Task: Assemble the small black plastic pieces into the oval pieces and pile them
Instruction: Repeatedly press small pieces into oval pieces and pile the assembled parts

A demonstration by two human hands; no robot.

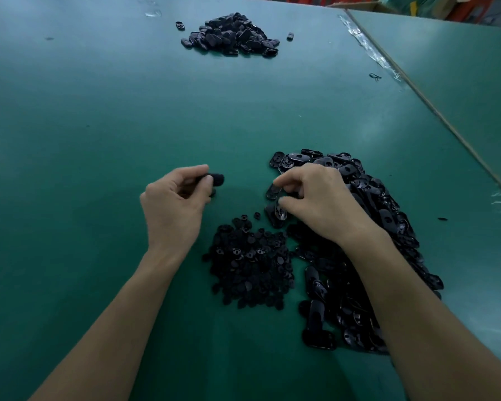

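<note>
Green-covered flat table (99, 111) under everything. Large heap of glossy black oval plastic pieces (388, 227) at near right. Lesser heap of small black plastic pieces (252, 273) just beside it on the left, edges touching. Far pile of black plastic pieces (232, 34) at far centre, well apart from both. Right hand (318, 206) at the oval heap's left edge, fingers curled, pinching one black oval piece (273, 191) between thumb and forefinger. Left hand (174, 204) over bare table, thumb and fingertips closed on a single black piece (217, 180); kind not discernible.
</note>
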